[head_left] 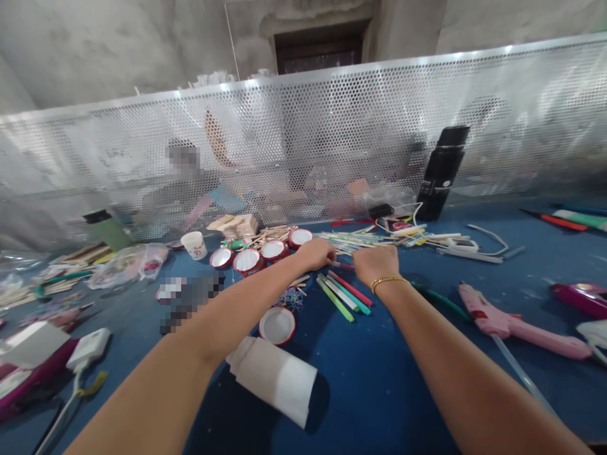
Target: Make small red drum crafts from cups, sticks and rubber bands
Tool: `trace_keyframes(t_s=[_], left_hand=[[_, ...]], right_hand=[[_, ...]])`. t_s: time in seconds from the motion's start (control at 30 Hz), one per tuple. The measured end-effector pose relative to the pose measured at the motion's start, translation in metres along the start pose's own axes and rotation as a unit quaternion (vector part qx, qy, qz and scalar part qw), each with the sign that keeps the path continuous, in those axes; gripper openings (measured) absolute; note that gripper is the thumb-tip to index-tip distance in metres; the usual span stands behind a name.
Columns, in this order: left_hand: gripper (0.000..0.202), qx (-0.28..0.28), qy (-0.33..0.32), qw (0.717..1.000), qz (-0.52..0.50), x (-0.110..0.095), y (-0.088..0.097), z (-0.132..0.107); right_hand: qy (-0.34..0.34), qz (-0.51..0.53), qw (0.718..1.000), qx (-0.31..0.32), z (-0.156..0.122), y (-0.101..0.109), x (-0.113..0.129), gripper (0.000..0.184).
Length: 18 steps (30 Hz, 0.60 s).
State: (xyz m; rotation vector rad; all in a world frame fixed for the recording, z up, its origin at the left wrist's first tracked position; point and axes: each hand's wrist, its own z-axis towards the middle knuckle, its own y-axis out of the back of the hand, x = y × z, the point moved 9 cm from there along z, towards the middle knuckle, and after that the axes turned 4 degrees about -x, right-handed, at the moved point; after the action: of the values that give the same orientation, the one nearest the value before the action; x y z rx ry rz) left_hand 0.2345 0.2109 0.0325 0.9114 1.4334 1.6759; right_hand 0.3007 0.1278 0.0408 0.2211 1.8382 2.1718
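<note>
Pink stick (344, 265) seems pinched between curled left hand (315, 253) and right hand (377, 264).

Soft daylight, glary mesh, warped edges

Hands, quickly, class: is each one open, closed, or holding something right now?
Left hand: curled closed beside a thin pink stick; whether it grips it cannot be told.
Right hand: curled closed; its contents are hidden.
</note>
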Motion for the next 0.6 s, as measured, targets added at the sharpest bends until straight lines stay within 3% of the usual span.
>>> trace_keyframes(t_s=[0.23, 0.43, 0.6], left_hand=[[0.015, -0.001, -0.023, 0.999, -0.029, -0.001, 0.003, 0.001], [0.016, 0.013, -0.051, 0.998, -0.034, -0.013, 0.005, -0.003], [0.035, 0.007, -0.073, 0.995, -0.073, -0.014, 0.028, -0.021]], right_hand=[[0.046, 0.009, 0.999, 0.004, -0.003, 0.004, 0.007, 0.022], [0.050, 0.015, 0.998, 0.036, -0.006, 0.003, 0.009, 0.018], [0.044, 0.039, 0.994, 0.090, -0.013, 0.000, 0.005, 0.024]])
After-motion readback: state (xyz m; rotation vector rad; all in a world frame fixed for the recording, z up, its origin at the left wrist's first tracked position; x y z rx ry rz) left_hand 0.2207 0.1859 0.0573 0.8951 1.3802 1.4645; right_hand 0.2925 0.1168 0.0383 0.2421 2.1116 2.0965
